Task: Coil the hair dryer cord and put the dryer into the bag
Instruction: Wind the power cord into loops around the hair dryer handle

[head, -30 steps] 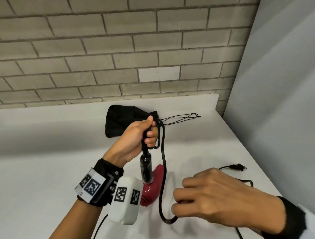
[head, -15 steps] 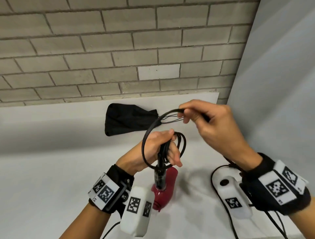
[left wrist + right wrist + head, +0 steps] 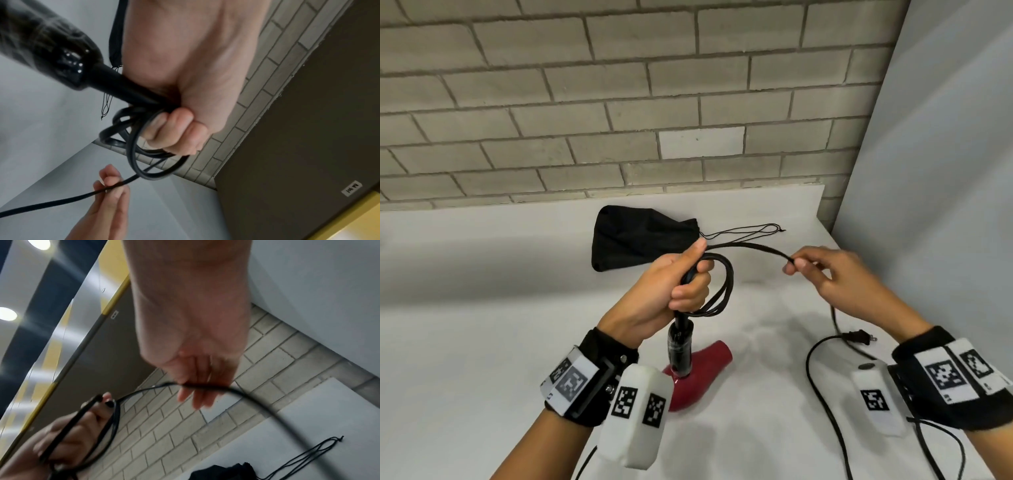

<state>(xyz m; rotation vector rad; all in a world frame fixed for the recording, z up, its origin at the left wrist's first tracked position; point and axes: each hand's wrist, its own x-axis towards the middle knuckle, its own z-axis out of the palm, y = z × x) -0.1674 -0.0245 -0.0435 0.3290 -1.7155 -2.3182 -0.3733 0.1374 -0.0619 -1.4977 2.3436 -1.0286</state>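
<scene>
Grey brick wall (image 3: 619,102) behind, white table (image 3: 465,325) underneath, and the black drawstring bag (image 3: 633,240) is left lying flat at the back with its strings (image 3: 743,231) trailed out to the right, nothing put in it yet. Next down in size, the red hair dryer (image 3: 697,371) is stood nose-down on the table, held by the strain relief at the end of its black handle (image 3: 680,346). That bit is gripped in the left hand (image 3: 671,291), fingers curled tight round it and round a few finished loops of cord (image 3: 722,287). Compared with half a second ago, the loop that was being swung over by the right hand (image 3: 835,284) has been laid into the left fist, and the right hand has been slid out along the cord, which is now pinched between thumb and fingertips (image 3: 191,395) off to the right. So one more turn has been banked. Quite a run of slack is left on the table, ending at the plug (image 3: 858,337) lying by the right wrist, so probably a few more wraps are needed before bagging.
</scene>
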